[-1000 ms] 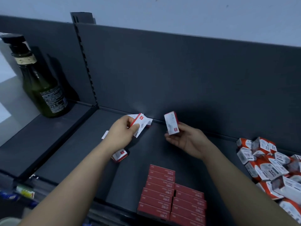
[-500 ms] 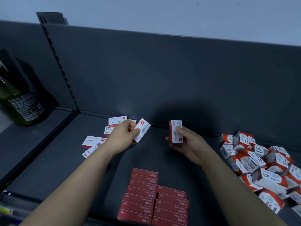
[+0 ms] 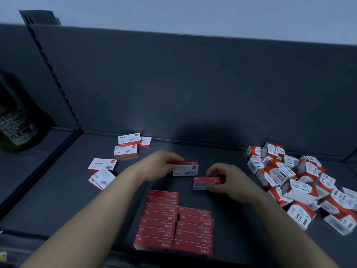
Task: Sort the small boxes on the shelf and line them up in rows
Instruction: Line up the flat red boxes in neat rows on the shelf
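Note:
My left hand point(image 3: 163, 164) holds a small red-and-white staple box point(image 3: 185, 169) by its left end, upright on its long edge above the dark shelf point(image 3: 58, 200). My right hand point(image 3: 225, 180) pinches a second staple box point(image 3: 205, 183) just to the right and slightly nearer. Below both hands stand two rows of red staple boxes point(image 3: 174, 223), the left row longer than the right. Several loose staple boxes point(image 3: 126, 149) lie scattered at the back left of the shelf.
A heap of red-and-white paper clip boxes point(image 3: 301, 182) fills the right side of the shelf. A dark green bottle point(image 3: 16, 128) stands on the neighbouring shelf at far left. The grey back panel point(image 3: 193, 84) rises behind everything.
Both hands have come down and toward the rows, turning their boxes from upright on end to lying lengthwise. The view has shifted right, so the bottle sits at the left edge.

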A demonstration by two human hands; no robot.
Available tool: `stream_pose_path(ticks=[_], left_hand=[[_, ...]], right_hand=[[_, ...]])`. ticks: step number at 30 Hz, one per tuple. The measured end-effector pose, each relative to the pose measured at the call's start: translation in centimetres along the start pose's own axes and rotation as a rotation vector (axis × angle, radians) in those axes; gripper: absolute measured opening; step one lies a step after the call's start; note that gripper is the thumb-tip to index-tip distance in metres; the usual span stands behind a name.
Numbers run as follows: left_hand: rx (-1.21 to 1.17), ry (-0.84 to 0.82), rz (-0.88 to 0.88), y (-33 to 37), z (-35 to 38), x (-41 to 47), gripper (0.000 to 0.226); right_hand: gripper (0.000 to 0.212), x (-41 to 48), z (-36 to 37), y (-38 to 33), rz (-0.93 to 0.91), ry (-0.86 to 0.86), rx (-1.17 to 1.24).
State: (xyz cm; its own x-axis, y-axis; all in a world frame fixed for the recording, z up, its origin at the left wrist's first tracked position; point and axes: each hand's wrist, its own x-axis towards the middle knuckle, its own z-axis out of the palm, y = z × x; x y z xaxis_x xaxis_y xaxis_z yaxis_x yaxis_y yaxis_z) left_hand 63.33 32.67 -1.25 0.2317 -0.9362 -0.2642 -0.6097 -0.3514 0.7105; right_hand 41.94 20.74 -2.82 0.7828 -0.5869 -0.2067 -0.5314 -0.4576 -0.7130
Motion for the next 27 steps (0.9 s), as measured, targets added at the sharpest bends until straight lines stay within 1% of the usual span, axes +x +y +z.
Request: stream_pose_path(ticks=[4,5,6,7,10,11,16,19,23,27], left_hand=[[0.055,-0.067,0.022,1.2,0.7,-0.1,0.036],[0.061,-0.083,0.031,1.5,0.9,-0.1,0.035],[0.061,-0.093,0.046,1.6,1.2,-0.3,0.034],[0.055,-0.103,0.056,1.6,1.4,-0.3,0.034],[0.062,-0.114,0.065,1.5,1.6,-0.9,0.031],[0.066,-0.093,0.056,1.3,1.5,-1.2,0.031],[0.012,0.081,0.031,-0.3,1.9,-4.1,0.027],[-0.070,0.152,0.017,-1.1,3.3,-5.7,0.020],[-0.224,0.257,-0.001,-1.2,4.8,-6.7,0.015],[-0.225,0.288,0.008,-1.2,5.2,-6.8,0.015]], right_hand=[[0.067,-0.5,1.0,0.1,0.030,0.049,0.123],[0.073,-0.6,1.2,0.0,0.024,0.040,0.147],[0.074,-0.6,1.4,0.1,0.008,0.032,0.160],[0.070,-0.6,1.6,0.2,-0.015,0.028,0.157],[0.039,-0.9,1.6,-0.2,-0.061,0.014,0.155],[0.034,-1.1,1.5,-0.4,-0.057,-0.008,0.168],[0.031,-2.6,0.8,-0.2,-0.010,-0.133,0.166],[0.028,-3.4,1.2,-0.2,-0.033,-0.183,0.254],[0.023,-4.2,2.6,-0.9,-0.059,-0.170,0.299],[0.020,-4.5,3.5,-1.4,-0.064,-0.144,0.284]])
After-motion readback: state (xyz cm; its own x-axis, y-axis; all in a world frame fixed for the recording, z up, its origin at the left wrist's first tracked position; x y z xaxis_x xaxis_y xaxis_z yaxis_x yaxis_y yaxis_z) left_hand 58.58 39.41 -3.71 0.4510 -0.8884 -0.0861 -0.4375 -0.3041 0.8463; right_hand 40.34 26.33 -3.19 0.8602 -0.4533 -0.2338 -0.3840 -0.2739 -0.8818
